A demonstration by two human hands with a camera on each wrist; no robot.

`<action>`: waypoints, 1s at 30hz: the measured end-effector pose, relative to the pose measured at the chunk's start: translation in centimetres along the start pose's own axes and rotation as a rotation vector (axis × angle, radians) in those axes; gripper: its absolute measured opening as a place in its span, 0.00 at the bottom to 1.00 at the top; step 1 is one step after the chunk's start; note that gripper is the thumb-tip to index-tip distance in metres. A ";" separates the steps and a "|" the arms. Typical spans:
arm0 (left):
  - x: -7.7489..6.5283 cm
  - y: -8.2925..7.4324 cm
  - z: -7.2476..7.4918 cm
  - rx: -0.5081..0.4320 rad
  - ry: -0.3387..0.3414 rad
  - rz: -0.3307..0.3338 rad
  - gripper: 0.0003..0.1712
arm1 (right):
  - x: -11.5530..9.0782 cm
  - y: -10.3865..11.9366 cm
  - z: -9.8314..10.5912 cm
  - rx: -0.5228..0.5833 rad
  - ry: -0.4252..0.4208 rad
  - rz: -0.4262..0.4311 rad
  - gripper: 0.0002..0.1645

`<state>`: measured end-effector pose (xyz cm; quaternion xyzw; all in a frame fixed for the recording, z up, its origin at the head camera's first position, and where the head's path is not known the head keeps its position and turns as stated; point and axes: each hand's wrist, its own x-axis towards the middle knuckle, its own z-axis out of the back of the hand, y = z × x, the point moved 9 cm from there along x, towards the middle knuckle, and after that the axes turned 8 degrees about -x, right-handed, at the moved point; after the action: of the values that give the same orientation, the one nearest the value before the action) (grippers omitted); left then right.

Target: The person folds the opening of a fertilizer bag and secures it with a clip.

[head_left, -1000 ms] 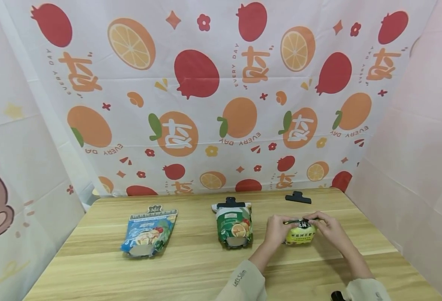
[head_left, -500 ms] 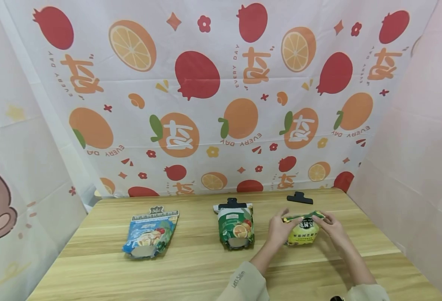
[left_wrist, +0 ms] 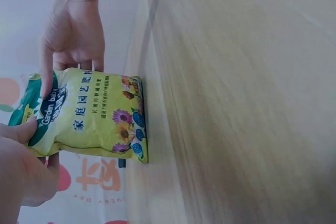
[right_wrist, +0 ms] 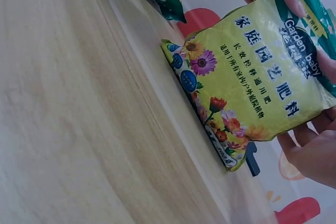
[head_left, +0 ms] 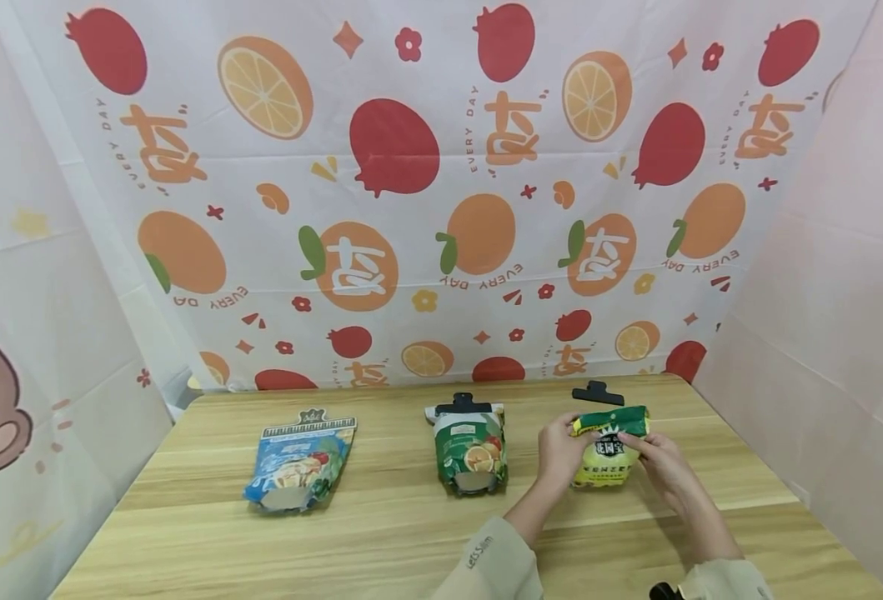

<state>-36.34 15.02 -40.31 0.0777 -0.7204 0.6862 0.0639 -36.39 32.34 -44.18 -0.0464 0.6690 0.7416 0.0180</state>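
A yellow-green fertilizer bag [head_left: 604,463] with a dark green top stands upright on the right part of the table, its lower edge on the wood. My left hand [head_left: 558,450] pinches its upper left side, thumb in front and fingers behind. At the upper right side my right hand [head_left: 666,465] pinches it likewise, the thumb lying across the front near the logo. Both wrist views show the bag's flower-printed base, as in the left wrist view on the fertilizer bag [left_wrist: 100,114]. Behind the bag lies a loose black clip [head_left: 599,393].
Left of my hands stands a green bag [head_left: 471,454] with a black clip [head_left: 464,403] across its top. Farther left is a blue bag [head_left: 298,467] topped by a silvery clip [head_left: 309,424]. A fruit-print curtain [head_left: 426,208] hangs behind the wooden table [head_left: 321,558].
The fertilizer bag's top, folded down one second ago, has been raised and now shows its dark green band. Both hands keep hold of its sides. The other bags stay in place.
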 end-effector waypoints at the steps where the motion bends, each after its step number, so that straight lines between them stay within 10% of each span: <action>1: 0.0 0.0 0.0 -0.008 -0.009 0.001 0.15 | 0.1 0.0 0.0 0.003 0.001 0.010 0.05; 16: 0.1 -0.5 0.0 0.013 -0.016 -0.019 0.11 | -0.1 0.7 -0.9 0.173 -0.050 -0.015 0.17; 30: -0.2 -0.8 0.0 0.065 -0.035 -0.101 0.09 | -0.4 0.1 -1.4 0.377 -0.203 -0.063 0.03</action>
<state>-35.94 15.03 -39.56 0.1279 -0.6940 0.7036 0.0834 -35.93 30.96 -44.20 0.0117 0.7888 0.6034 0.1166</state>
